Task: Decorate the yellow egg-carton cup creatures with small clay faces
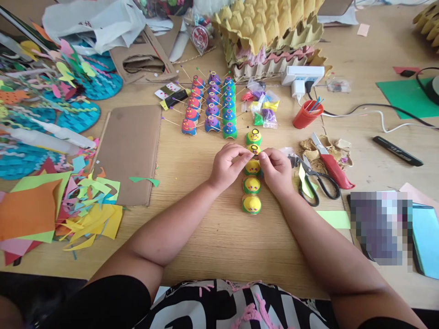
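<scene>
A yellow-and-green egg-carton caterpillar (pixel 252 185) with drawn faces lies lengthwise in front of me. Dark rings sit on its far bumps. My left hand (pixel 230 165) is over its left side, thumb and forefinger pinched together. From the right, my right hand (pixel 275 170) pinches in the same way, and the fingertips of both hands nearly meet above the caterpillar's second and third bumps. A small dark thing seems to be between them, too small to make out. Beyond stand finished-looking strips in red (pixel 192 112), purple (pixel 212 109) and blue-green (pixel 229 109), with pins sticking out.
Scissors (pixel 317 176), a red-handled knife (pixel 334 167) and carton scraps lie at right. Behind them are a red cup (pixel 307 114), clay packets (pixel 264 107) and a power strip (pixel 303 75). Egg trays (pixel 267 27) are stacked at the back. Cardboard (pixel 128 151) and paper scraps (pixel 92 219) lie left.
</scene>
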`<action>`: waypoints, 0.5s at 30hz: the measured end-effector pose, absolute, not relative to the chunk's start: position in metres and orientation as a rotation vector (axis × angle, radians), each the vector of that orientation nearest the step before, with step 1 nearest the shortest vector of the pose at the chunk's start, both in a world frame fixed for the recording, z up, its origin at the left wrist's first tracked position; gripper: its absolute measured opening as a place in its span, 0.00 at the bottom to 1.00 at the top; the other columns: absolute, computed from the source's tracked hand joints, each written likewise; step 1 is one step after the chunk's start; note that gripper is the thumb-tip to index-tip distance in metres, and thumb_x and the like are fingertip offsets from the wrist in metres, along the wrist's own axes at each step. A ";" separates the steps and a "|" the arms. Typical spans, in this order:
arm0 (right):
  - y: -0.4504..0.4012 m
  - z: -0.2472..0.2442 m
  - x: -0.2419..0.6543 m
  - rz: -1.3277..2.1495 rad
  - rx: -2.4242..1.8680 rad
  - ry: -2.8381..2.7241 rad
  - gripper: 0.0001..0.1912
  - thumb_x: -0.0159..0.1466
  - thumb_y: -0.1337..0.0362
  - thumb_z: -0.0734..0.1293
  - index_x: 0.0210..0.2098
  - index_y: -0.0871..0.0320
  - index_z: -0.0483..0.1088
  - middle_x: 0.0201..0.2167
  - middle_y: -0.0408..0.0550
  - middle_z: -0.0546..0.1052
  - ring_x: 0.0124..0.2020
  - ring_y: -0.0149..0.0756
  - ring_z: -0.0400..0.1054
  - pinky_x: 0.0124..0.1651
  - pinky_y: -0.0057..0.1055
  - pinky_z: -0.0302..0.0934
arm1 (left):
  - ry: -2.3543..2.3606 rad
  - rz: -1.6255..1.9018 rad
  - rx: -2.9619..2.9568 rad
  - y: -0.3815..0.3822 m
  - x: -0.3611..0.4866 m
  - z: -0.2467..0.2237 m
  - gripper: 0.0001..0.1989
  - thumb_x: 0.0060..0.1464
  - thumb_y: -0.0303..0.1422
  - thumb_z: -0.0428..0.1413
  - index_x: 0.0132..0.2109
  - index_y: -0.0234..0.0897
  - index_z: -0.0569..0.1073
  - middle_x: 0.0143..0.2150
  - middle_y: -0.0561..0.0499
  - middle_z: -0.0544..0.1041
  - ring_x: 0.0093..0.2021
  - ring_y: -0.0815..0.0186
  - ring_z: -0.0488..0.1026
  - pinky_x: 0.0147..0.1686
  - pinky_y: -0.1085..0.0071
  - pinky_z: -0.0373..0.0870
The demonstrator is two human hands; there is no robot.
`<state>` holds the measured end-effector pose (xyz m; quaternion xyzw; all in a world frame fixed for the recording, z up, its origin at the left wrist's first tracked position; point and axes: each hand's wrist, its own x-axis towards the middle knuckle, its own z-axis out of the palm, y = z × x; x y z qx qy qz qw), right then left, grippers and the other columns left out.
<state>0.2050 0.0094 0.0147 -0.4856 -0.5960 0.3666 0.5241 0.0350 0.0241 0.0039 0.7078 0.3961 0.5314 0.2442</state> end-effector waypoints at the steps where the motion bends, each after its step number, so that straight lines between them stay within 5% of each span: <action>1: 0.010 0.015 0.205 0.877 -1.163 -1.427 0.33 0.63 0.30 0.68 0.27 0.55 0.72 0.22 0.42 0.71 0.26 0.31 0.61 0.31 0.32 0.57 | 1.080 1.440 1.940 0.024 0.035 0.004 0.19 0.69 0.48 0.58 0.39 0.39 0.83 0.37 0.48 0.85 0.40 0.65 0.80 0.47 0.65 0.76; 6: 0.010 0.015 0.205 0.872 -1.147 -1.411 0.33 0.63 0.30 0.68 0.27 0.56 0.72 0.23 0.42 0.71 0.26 0.30 0.60 0.31 0.31 0.58 | 1.034 1.423 1.954 0.022 0.037 0.003 0.15 0.66 0.46 0.62 0.48 0.40 0.84 0.45 0.46 0.86 0.45 0.64 0.81 0.48 0.65 0.77; 15: 0.008 0.016 0.205 0.875 -1.137 -1.456 0.35 0.66 0.30 0.65 0.24 0.56 0.72 0.22 0.43 0.71 0.26 0.31 0.61 0.32 0.32 0.59 | 1.012 1.506 1.964 0.022 0.038 0.003 0.11 0.67 0.42 0.62 0.41 0.40 0.83 0.38 0.50 0.85 0.41 0.66 0.80 0.47 0.66 0.75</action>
